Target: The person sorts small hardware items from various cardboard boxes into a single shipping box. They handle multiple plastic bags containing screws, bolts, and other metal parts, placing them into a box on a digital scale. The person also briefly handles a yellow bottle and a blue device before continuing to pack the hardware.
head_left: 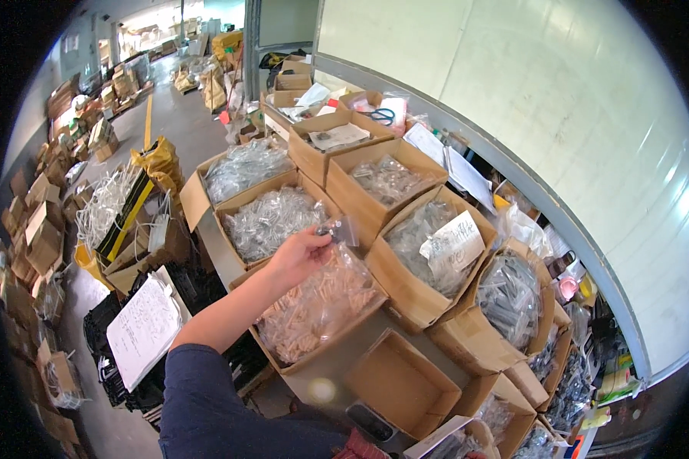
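My left hand (302, 251) reaches out over the boxes, its fingers pinched closed on a small clear plastic bag (347, 229). Some small dark parts show inside the bag, too small to name. Below the hand sits a cardboard box of bagged peach-coloured pieces (314, 314). Just beyond is a box of clear plastic pieces in bags (272, 222). My right hand does not show.
An empty cardboard box (406, 382) lies near me beside a dark phone-like object (370, 421). Open boxes of bagged parts (432, 249) crowd the right. Written papers (145, 329) rest on a black stack at left. A pale wall (543, 99) bounds the far right.
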`<state>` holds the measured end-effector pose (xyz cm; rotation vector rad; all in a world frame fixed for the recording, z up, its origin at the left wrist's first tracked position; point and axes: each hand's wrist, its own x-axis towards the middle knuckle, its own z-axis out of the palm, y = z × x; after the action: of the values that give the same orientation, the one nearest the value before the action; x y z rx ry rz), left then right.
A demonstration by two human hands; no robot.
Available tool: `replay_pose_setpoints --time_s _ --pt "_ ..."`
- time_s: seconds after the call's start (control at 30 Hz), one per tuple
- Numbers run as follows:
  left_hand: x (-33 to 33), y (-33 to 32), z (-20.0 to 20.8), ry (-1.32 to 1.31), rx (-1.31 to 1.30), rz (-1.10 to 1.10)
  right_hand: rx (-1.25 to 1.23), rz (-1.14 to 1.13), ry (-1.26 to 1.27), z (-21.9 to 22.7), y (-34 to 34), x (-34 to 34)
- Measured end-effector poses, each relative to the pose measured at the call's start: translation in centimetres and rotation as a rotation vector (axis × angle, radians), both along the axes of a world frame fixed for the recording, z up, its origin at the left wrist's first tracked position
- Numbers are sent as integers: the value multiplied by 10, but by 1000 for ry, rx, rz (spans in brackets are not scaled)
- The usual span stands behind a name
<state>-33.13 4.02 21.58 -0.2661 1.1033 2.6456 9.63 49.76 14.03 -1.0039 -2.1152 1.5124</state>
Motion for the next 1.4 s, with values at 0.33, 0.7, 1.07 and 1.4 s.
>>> replay_pose_setpoints --time_s 0.33,0.7,1.07,1.4 --pt "-212 -61 41 293 -156 11 -120 21 16 50 -26 -26" --pt "-124 70 9 415 -690 -326 106 -20 132 23 -12 -5" --pt "-21 70 27 775 -877 -463 834 463 477 150 -15 -5" --pt "88 163 24 929 -1114 -920 811 172 264 110 23 36"
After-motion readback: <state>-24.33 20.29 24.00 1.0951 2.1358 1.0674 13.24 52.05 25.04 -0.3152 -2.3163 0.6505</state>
